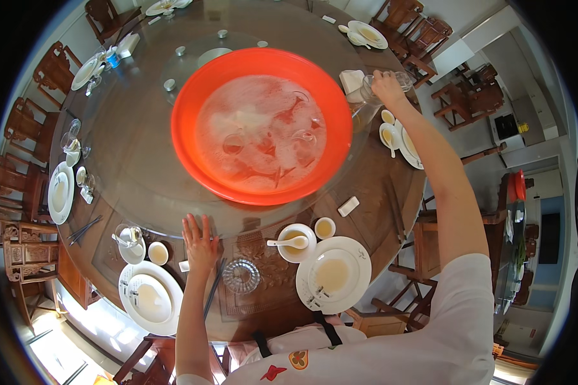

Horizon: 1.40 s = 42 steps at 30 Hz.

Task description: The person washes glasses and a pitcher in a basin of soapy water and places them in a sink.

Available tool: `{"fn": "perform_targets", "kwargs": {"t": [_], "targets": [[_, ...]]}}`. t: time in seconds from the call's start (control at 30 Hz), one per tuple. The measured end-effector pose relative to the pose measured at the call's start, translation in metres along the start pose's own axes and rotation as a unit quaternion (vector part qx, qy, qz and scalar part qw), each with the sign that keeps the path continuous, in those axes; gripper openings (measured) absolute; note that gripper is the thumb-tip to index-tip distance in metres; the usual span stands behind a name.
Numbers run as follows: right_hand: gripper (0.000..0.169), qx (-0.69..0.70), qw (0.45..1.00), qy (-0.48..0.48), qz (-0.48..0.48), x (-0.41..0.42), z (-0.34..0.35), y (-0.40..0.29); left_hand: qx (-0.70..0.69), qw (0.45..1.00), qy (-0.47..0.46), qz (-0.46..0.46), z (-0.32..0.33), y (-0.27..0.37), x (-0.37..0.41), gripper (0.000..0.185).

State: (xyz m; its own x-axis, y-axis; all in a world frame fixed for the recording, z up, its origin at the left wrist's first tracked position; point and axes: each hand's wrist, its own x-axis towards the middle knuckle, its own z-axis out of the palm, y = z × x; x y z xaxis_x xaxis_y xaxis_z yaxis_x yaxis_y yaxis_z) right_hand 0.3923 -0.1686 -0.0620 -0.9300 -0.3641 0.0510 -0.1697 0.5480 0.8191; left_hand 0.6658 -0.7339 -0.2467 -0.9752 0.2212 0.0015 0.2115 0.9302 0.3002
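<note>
A large orange-red plastic basin (188, 159) of sudsy water stands on the glass turntable (139, 183) of a round wooden table. Several clear stemmed glasses (294, 108) lie partly under the suds. Far out to the right, beyond the basin's rim, my right hand (387, 89) closes around clear glassware (368, 89); its exact shape is hard to make out. Beside it sits a pack of white tissues (351, 81). My left hand (200, 243) is empty, fingers spread, resting at the turntable's near edge. A glass ashtray (241, 276) lies to the right of that forearm.
Close to me are stacked white plates (149, 301), another plate (334, 274), a bowl with a spoon (296, 243) and a small cup (324, 228). Dark chopsticks (396, 209) lie at the right. Carved wooden chairs (29, 250) ring the table.
</note>
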Motion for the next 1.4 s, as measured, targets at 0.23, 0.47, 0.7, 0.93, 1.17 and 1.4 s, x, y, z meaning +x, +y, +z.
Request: {"fn": "perform_targets", "kwargs": {"t": [0.23, 0.47, 0.7, 0.93, 1.17, 1.4], "targets": [[0.012, 0.028, 0.998, 0.031, 0.046, -0.004, -0.013, 0.006, 0.007, 1.0, -0.011, -0.006, 0.0, -0.002, 0.001, 0.075], [0.035, 0.29, 0.92, 0.033, 0.263, -0.01, -0.094, 0.026, -0.011, 1.0, -0.016, -0.022, -0.007, 0.0, 0.001, 0.073], [0.048, 0.604, 0.76, 0.135, 0.198, 0.038, -0.131, -0.033, -0.016, 1.0, -0.003, -0.012, -0.001, 0.0, 0.001, 0.073], [0.05, 0.618, 0.77, 0.097, 0.125, 0.097, -0.153, -0.171, -0.02, 0.999, -0.011, -0.027, -0.001, 0.005, 0.0, 0.072], [0.02, 0.46, 0.885, 0.058, 0.05, 0.127, -0.134, -0.236, -0.019, 0.999, 0.001, -0.031, 0.003, 0.006, -0.003, 0.075], [0.036, 0.432, 0.9, 0.049, 0.039, 0.118, -0.135, -0.237, -0.013, 0.999, 0.012, -0.028, 0.004, 0.003, -0.003, 0.076]]}}
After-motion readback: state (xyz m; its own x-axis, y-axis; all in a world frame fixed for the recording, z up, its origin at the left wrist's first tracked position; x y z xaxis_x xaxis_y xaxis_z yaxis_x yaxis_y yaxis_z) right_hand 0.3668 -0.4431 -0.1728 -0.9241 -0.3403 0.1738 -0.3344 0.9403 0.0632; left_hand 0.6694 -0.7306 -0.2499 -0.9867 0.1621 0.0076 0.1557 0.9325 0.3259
